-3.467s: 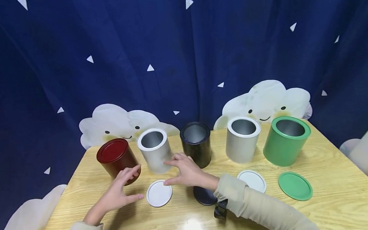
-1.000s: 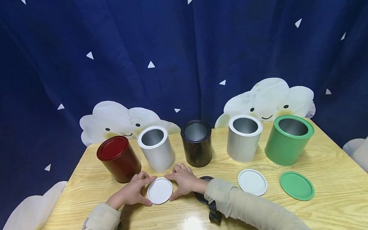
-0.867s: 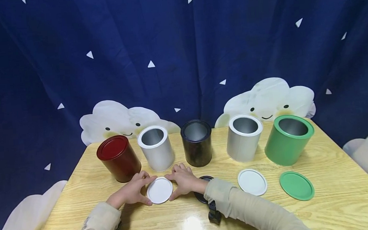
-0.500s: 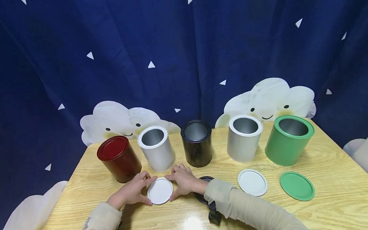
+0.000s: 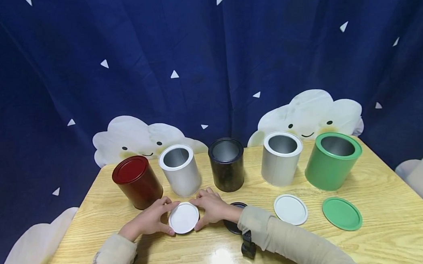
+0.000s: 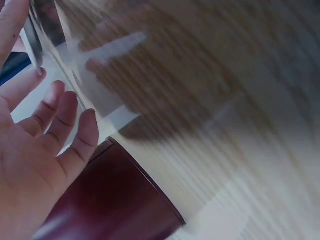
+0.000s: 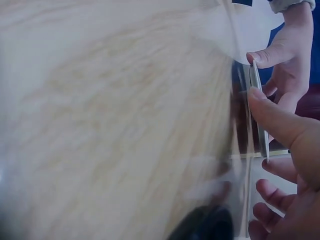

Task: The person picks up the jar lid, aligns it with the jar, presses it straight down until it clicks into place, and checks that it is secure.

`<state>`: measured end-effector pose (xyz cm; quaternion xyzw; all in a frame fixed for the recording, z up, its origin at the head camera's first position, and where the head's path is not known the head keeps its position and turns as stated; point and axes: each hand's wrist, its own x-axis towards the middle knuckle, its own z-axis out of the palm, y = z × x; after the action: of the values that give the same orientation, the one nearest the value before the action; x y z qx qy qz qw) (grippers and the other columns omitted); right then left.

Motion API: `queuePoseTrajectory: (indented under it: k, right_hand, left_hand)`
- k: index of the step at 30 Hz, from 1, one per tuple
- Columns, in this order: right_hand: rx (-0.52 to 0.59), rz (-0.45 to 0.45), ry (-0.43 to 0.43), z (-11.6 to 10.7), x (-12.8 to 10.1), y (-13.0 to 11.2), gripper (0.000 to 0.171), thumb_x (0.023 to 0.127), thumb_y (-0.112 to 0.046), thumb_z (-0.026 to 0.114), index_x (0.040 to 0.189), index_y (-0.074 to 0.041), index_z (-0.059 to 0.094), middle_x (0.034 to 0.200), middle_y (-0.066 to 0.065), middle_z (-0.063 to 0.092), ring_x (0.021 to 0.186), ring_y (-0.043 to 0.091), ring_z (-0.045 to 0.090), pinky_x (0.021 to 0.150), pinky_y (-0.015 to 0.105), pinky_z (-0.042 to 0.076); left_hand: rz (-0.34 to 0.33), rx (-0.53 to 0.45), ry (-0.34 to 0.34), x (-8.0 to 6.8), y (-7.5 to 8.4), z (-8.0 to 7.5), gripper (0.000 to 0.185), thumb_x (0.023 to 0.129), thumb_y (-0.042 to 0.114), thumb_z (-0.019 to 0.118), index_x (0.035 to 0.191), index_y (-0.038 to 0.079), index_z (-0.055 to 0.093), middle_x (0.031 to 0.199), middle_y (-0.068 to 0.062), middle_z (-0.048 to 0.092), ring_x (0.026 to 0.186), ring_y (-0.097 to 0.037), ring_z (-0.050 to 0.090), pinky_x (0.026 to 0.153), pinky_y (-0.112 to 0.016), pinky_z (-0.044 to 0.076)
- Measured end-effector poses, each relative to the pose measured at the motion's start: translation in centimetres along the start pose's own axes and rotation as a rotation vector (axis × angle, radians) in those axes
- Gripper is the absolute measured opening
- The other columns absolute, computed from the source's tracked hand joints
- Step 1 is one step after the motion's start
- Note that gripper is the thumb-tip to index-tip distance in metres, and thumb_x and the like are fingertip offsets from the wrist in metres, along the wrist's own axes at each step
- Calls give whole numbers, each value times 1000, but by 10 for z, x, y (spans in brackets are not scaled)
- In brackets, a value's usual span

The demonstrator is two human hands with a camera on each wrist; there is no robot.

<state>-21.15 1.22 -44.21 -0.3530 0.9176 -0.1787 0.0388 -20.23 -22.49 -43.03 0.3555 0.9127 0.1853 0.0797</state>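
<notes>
1. Both hands have come down from the cans to the white lid since the first head frame, where the left hand was at the red can and the right at the white can beside it; over the last second they have hardly shifted.

2. Head view: the left hand (image 5: 149,220) and the right hand (image 5: 212,208) flank the white lid (image 5: 183,217), which lies on the wooden table (image 5: 383,202) in front of the open white can (image 5: 180,170). Fingertips and thumbs curl round the lid's rim from opposite sides, a narrow pinch suited to a thin, flat disc. Cans stand in a back row with lids in front: the red can (image 5: 137,181) is already capped, while the black can (image 5: 226,164), the second white can (image 5: 280,158) and the green can (image 5: 331,160) stand open. A black lid (image 5: 235,224) is half hidden behind the right wrist; another white lid (image 5: 290,209) and the green lid (image 5: 341,213) lie flat.

3. Left wrist view: the palm shows with fingers (image 6: 60,112) slightly bent, just beside the red can (image 6: 115,200); the lid is too blurred to make out here.

4. Right wrist view: the lid (image 7: 257,105) appears edge-on, pinched by the thumb (image 7: 272,117), with the other hand's fingers opposite.
</notes>
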Motion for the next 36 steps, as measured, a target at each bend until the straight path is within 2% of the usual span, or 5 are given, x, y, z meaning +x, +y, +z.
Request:
queuePoseTrajectory:
  k: [6, 12, 23, 30, 36]
  right_hand:
    - [59, -47, 69, -3, -1, 1, 76, 57, -42, 83, 122, -12, 59, 102, 1, 49, 91, 16, 38, 77, 26, 31]
    - [111, -71, 95, -7, -3, 0, 78, 57, -43, 83, 124, -11, 57, 106, 2, 50, 94, 16, 39, 77, 24, 33]
    - [224, -117, 139, -15, -6, 0, 79, 59, -39, 84, 124, -7, 56, 106, -1, 50, 95, 14, 39, 80, 22, 36]
    - [242, -87, 139, -22, -7, -1, 82, 58, -40, 84, 126, -5, 54, 110, 0, 50, 100, 15, 40, 84, 25, 38]
    - [262, -96, 159, -27, -8, -1, 81, 58, -39, 84, 125, -4, 55, 110, 0, 50, 100, 16, 40, 85, 27, 37]
  left_hand:
    - [17, -80, 48, -4, 0, -3, 80, 66, 40, 78, 127, -2, 50, 102, -1, 46, 95, -17, 44, 83, -36, 40]
    - [56, -99, 103, -4, 2, -5, 78, 65, 35, 80, 126, -3, 50, 101, 0, 48, 94, -16, 47, 83, -36, 42]
    - [78, -249, 212, -6, 3, -6, 73, 63, 27, 83, 124, 1, 54, 103, -2, 51, 81, -19, 47, 56, -27, 42]
    - [125, -257, 326, -6, 7, -7, 66, 59, 19, 85, 117, 3, 58, 100, -2, 53, 80, -22, 47, 55, -29, 43]
    - [95, -282, 356, -6, 8, -9, 64, 59, 21, 85, 115, 4, 59, 101, -2, 53, 80, -21, 46, 56, -30, 45]
